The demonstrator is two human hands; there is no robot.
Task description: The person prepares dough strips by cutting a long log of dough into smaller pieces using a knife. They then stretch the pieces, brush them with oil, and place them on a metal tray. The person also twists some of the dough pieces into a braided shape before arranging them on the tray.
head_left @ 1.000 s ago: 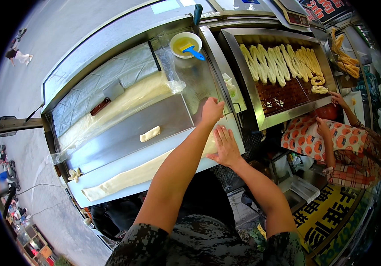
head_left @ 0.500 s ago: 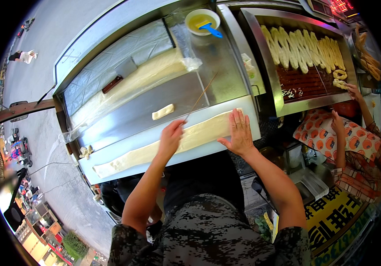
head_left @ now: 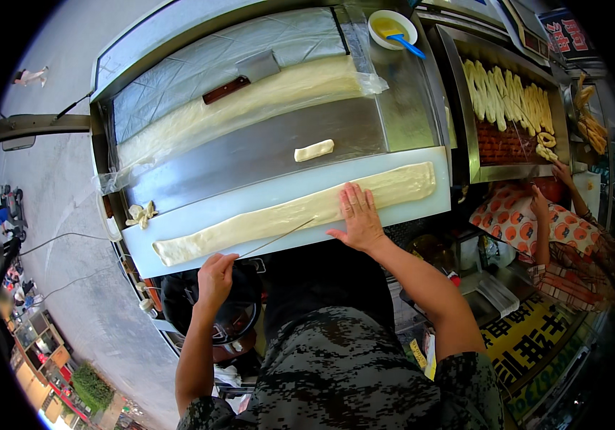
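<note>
A long flat strip of dough [head_left: 271, 216] lies lengthwise on the white cutting board [head_left: 400, 213]. My left hand [head_left: 215, 278], fingers pinched together, holds a thin stick [head_left: 276, 239] at the board's near edge. Its tip reaches over the dough strip. My right hand [head_left: 357, 217] rests flat, fingers outstretched, across the strip right of its middle. Beyond the board, a short piece of dough [head_left: 314, 150] lies on the metal worktop [head_left: 250, 159]. Small dough scraps [head_left: 142, 213] sit at the board's left end.
A cleaver [head_left: 257, 66] with a wooden handle lies by a plastic-covered dough slab [head_left: 171, 127]. A white bowl [head_left: 373, 27] with yellow liquid holds a blue brush [head_left: 406, 45]. At right, another person's hand [head_left: 562, 173] is beside a fryer [head_left: 506, 172] with dough sticks.
My left hand, with the stick, has moved from above the dough to the board's near edge, leftward. My right hand has slid slightly left. The view has shifted.
</note>
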